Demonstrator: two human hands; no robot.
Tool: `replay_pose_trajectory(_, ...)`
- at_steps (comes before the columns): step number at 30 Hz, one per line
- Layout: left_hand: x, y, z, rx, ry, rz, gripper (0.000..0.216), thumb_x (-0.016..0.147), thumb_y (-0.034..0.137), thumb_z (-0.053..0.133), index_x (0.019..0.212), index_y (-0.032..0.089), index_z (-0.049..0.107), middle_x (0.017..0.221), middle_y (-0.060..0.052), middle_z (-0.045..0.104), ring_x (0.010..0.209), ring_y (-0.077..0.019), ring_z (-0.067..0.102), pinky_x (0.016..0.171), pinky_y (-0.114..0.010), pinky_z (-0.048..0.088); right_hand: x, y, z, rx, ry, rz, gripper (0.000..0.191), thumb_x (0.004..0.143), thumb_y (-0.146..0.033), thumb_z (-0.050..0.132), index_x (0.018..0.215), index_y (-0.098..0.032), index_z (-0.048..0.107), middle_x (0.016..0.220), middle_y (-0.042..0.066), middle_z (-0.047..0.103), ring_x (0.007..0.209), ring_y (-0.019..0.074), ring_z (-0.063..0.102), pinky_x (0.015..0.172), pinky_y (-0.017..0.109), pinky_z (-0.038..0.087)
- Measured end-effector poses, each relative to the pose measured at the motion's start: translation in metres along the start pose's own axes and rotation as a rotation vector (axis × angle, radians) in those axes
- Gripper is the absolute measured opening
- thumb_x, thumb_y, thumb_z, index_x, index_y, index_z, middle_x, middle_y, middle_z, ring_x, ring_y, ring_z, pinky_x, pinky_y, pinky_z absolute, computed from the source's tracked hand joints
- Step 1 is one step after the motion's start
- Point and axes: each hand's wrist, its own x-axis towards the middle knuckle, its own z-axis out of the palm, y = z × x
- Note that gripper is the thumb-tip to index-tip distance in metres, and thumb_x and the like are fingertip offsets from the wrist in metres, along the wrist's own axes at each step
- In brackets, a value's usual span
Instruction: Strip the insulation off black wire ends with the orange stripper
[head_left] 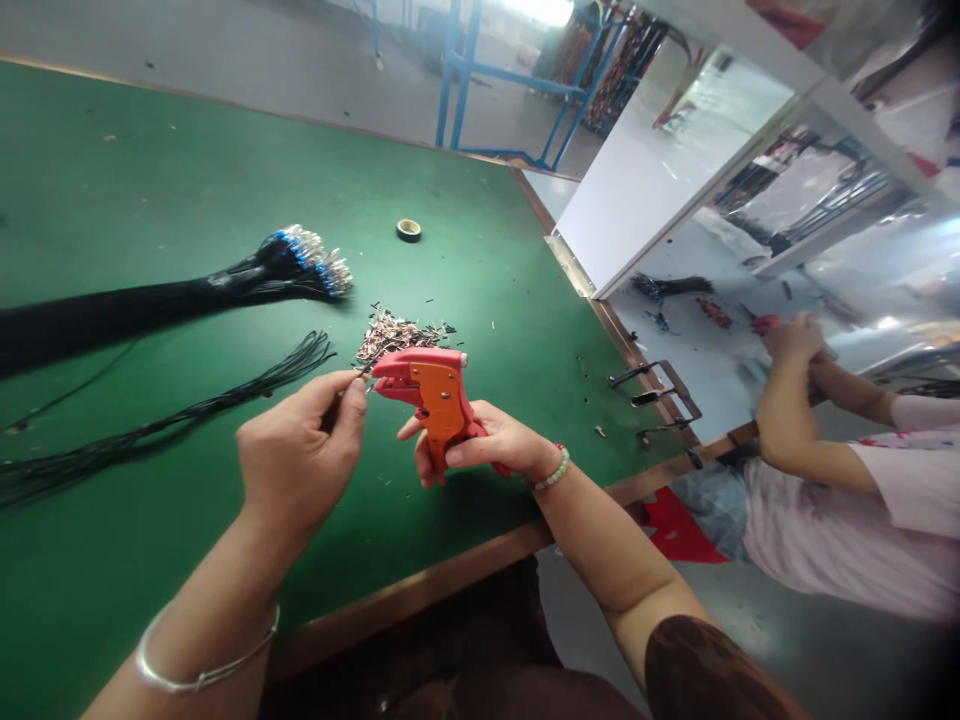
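An orange and red self-adjusting wire stripper [435, 400] sits in my right hand [480, 445], which is wrapped around its handle above the green table. My left hand [300, 450] pinches a thin black wire [349, 385] close to the tool's jaws. A loose bundle of black wires [187, 425] lies to the left of my hands. Farther up, a thick black wire harness [202, 285] ends in blue-collared metal terminals [311, 260]. A heap of stripped wire scraps [397, 335] lies just beyond the tool.
A small tape roll [409, 230] lies on the green tabletop [150, 170]. Metal brackets [660, 400] sit at the table's right edge. A co-worker [817, 470] in a pale pink top works at the right, beyond a white panel [660, 180] and a blue metal rack [517, 100].
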Motion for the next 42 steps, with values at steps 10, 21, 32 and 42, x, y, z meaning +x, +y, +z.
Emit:
replay_pose_trajectory(10, -0.007, 0.010, 0.004, -0.113, -0.049, 0.085, 0.016, 0.098, 0.029, 0.064, 0.096, 0.020, 0.077, 0.076, 0.002, 0.079, 0.060, -0.0107, 0.069, 0.060, -0.021, 0.048, 0.008, 0.009, 0.005, -0.033, 0.190, -0.138, 0.047, 0.085, -0.034, 0.084, 0.122, -0.012, 0.064, 0.093, 0.006, 0.073, 0.084, 0.0184, 0.073, 0.078, 0.031, 0.056)
replay_pose_trajectory(21, -0.008, 0.019, 0.002, -0.095, -0.089, 0.245, 0.025, 0.099, 0.027, 0.058, 0.085, 0.019, 0.076, 0.067, -0.001, 0.075, 0.049, -0.0121, 0.060, 0.054, -0.025, 0.044, 0.010, 0.018, 0.004, -0.099, 0.168, -0.110, 0.047, 0.083, -0.040, 0.085, 0.115, -0.014, 0.063, 0.091, 0.006, 0.073, 0.084, 0.0193, 0.072, 0.078, 0.033, 0.057)
replay_pose_trajectory(32, -0.009, 0.025, -0.002, -0.028, -0.099, 0.373, 0.027, 0.100, 0.022, 0.055, 0.083, 0.018, 0.075, 0.054, 0.001, 0.065, 0.047, -0.0136, 0.057, 0.055, -0.029, 0.041, 0.011, 0.019, 0.009, -0.117, 0.180, -0.112, 0.039, 0.085, -0.044, 0.084, 0.100, -0.013, 0.065, 0.086, 0.006, 0.070, 0.078, 0.0173, 0.070, 0.076, 0.031, 0.058)
replay_pose_trajectory(42, -0.010, 0.026, -0.001, -0.026, -0.096, 0.359, 0.029, 0.098, 0.021, 0.055, 0.075, 0.019, 0.071, 0.051, 0.001, 0.061, 0.045, -0.0144, 0.051, 0.055, -0.030, 0.039, 0.013, 0.023, 0.014, -0.113, 0.229, -0.081, 0.048, 0.082, -0.054, 0.085, 0.097, -0.012, 0.067, 0.083, 0.006, 0.070, 0.074, 0.0163, 0.069, 0.073, 0.031, 0.059)
